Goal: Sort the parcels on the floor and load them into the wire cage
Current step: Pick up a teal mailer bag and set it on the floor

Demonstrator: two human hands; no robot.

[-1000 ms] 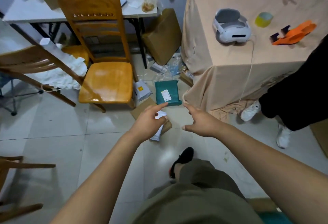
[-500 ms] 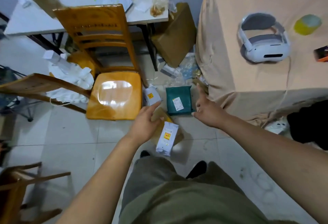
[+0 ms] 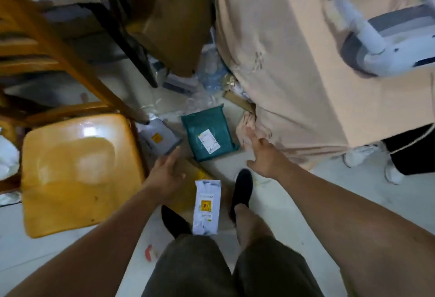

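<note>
A teal parcel [image 3: 208,133] with a white label lies flat on the floor. Left of it a grey parcel [image 3: 156,137] with a yellow sticker leans by the chair leg. A white parcel [image 3: 207,207] with a yellow label lies on a brown flat parcel [image 3: 196,175] between my feet. My left hand [image 3: 168,173] hovers open over the brown parcel, fingertips near the grey one. My right hand [image 3: 263,155] is open, fingers spread, just right of the teal parcel by the tablecloth. Neither hand holds anything. No wire cage is in view.
A wooden chair [image 3: 75,169] stands at the left. A cloth-covered table [image 3: 294,61] with a white headset [image 3: 376,37] crowds the right. A brown cardboard box [image 3: 174,21] and plastic wrapping [image 3: 202,84] sit behind the parcels. Another person's white shoes [image 3: 360,155] stand at the right.
The view has dropped closer to the floor. Both hands have moved forward and down toward the parcels, the right hand reaching beside the teal one.
</note>
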